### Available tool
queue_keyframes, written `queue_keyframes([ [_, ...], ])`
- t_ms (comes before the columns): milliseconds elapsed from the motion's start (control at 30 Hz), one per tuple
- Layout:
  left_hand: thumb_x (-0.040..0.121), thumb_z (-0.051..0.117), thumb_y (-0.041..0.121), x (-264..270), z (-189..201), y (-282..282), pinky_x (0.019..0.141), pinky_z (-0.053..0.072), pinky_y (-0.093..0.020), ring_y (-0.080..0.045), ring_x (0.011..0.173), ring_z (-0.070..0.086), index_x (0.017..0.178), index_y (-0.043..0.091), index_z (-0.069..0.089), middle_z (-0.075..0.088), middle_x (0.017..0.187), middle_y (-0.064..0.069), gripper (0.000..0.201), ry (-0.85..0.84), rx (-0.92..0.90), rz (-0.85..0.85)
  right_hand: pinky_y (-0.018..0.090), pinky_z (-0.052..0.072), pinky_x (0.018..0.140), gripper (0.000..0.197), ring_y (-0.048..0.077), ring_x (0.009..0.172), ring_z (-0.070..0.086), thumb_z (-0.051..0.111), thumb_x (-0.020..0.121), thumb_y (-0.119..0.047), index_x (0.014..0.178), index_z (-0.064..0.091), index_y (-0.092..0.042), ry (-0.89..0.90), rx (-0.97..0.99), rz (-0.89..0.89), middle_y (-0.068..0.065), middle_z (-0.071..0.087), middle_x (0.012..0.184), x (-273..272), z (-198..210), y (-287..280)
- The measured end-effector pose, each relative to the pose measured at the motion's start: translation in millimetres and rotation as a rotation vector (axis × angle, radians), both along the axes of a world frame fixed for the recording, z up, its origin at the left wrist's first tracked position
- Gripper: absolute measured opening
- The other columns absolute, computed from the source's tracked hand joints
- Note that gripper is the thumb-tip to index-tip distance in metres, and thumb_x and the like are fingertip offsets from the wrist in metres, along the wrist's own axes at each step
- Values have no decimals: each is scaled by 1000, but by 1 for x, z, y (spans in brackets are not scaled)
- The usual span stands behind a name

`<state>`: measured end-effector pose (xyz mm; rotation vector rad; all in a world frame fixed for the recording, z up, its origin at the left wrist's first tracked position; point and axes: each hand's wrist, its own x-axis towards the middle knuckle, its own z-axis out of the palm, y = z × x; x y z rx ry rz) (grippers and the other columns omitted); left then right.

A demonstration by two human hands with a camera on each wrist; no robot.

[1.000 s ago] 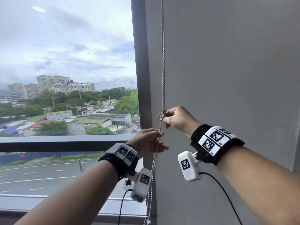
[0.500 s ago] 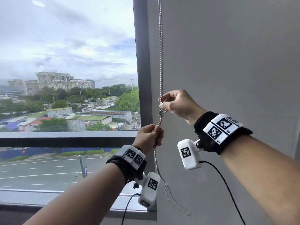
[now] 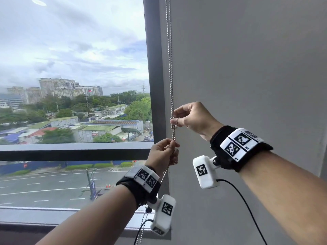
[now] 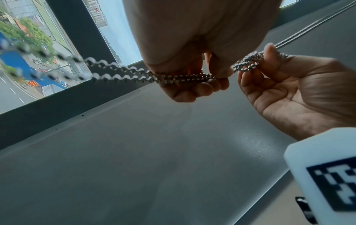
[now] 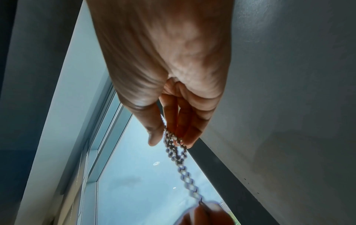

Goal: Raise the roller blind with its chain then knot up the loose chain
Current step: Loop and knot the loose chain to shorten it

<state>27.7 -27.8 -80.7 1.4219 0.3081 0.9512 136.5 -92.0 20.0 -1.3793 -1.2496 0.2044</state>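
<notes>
A silver bead chain point(image 3: 169, 68) hangs doubled along the wall beside the window frame. A small knot point(image 3: 173, 127) sits in it at hand height. My right hand point(image 3: 192, 117) pinches the chain at and just above the knot between thumb and fingers point(image 5: 178, 134). Below it, my left hand point(image 3: 163, 152) grips both strands point(image 4: 183, 76) in curled fingers. The loose chain point(image 3: 144, 223) runs down past my left wrist and out of view. In the left wrist view the knot point(image 4: 248, 61) shows bunched at the right hand's fingertips. The blind itself is out of sight.
A grey wall point(image 3: 247, 76) fills the right side. A dark window frame post point(image 3: 153, 68) stands just left of the chain, with glass and a city view beyond. A dark crossbar point(image 3: 70, 152) and the window sill point(image 3: 53, 216) lie lower left.
My right hand rose with the knot, then settled slightly lower. My left hand closed round the chain below it and the strands between the hands drew straight.
</notes>
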Motion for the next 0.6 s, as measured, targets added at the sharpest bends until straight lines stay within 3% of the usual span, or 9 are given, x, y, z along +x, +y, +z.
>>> queue_keyframes([
  [133,94,47,12,-3,-11,1,43,40,-21,-12,38,39,71,6,58,45,55,-4,25,46,32,32,30,51,64,20,19,66,57,76,83,-18,88,73,1,15,-9,-9,12,68,75,-2,-3,0],
  [267,93,47,10,-3,-14,3,45,44,-23,-14,41,41,70,5,60,47,51,-2,27,54,30,4,19,46,55,19,12,60,57,73,87,-21,84,73,-2,27,15,-19,7,69,73,-6,-2,1],
  [400,92,47,5,1,-31,6,55,52,-25,-14,44,54,71,4,62,54,54,-4,26,108,30,-33,10,45,53,11,7,61,62,69,91,-17,83,72,-9,42,81,-37,5,73,76,-9,5,1],
  [500,91,50,3,-2,-56,12,66,54,-28,-11,51,63,69,6,61,63,55,-1,25,220,27,-71,9,43,50,11,9,63,62,68,91,-17,83,72,-9,38,89,-67,4,73,75,-5,5,1],
  [600,87,56,2,-11,-80,25,64,49,-23,-6,58,66,67,9,59,68,55,5,21,406,101,-96,13,43,50,14,13,64,61,69,90,-18,77,71,-13,48,98,-122,2,72,72,1,3,3],
])
